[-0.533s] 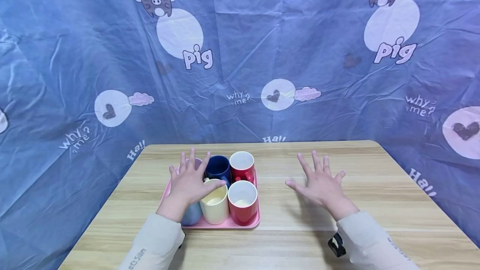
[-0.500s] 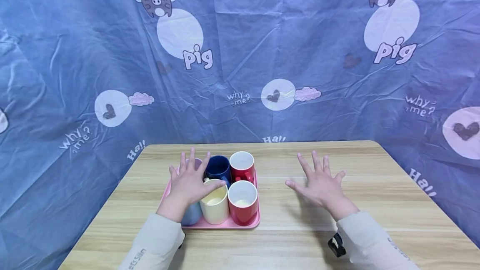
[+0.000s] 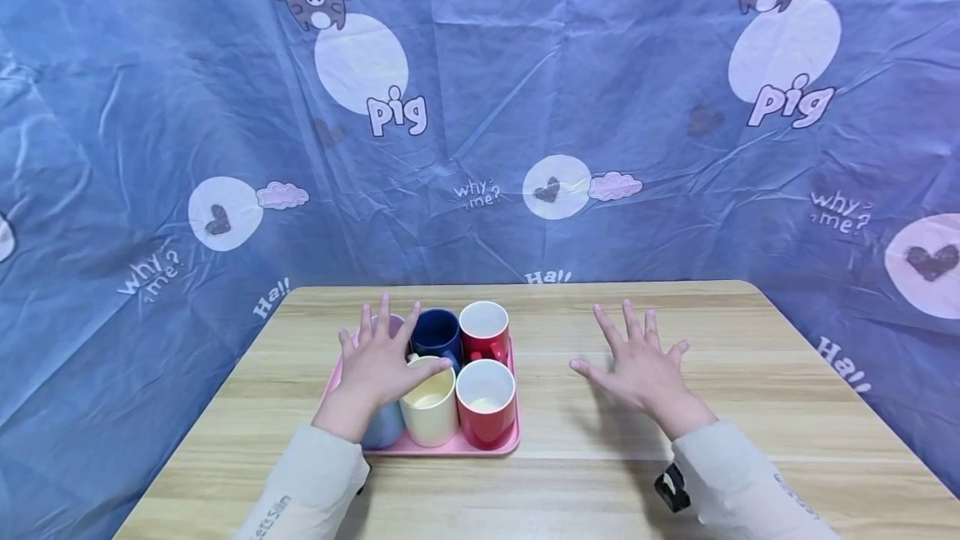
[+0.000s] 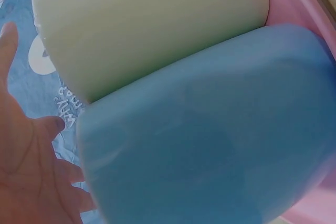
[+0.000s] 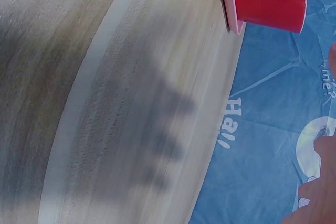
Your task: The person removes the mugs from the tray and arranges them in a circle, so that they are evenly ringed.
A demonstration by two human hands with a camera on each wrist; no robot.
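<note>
My left hand [image 3: 375, 367] hovers with spread fingers over the left part of a pink tray [image 3: 487, 450] packed with mugs. Beneath it a light blue mug [image 4: 210, 129] and a pale purple mug [image 3: 397, 326] are partly covered from the head view. A cream mug [image 3: 431, 415] stands by the left thumb. Beside it is a red mug with a white inside [image 3: 487, 423]; behind are a navy mug [image 3: 437, 332] and another red mug [image 3: 483, 332]. Over the wooden table, right of the tray, my right hand [image 3: 641, 369] is held up, fingers spread and holding nothing.
The wooden table [image 3: 585, 473] carries the tray on its left half. A blue printed cloth [image 3: 480, 107] hangs behind the table and along its sides. A black strap piece [image 3: 672, 487] shows under the right sleeve.
</note>
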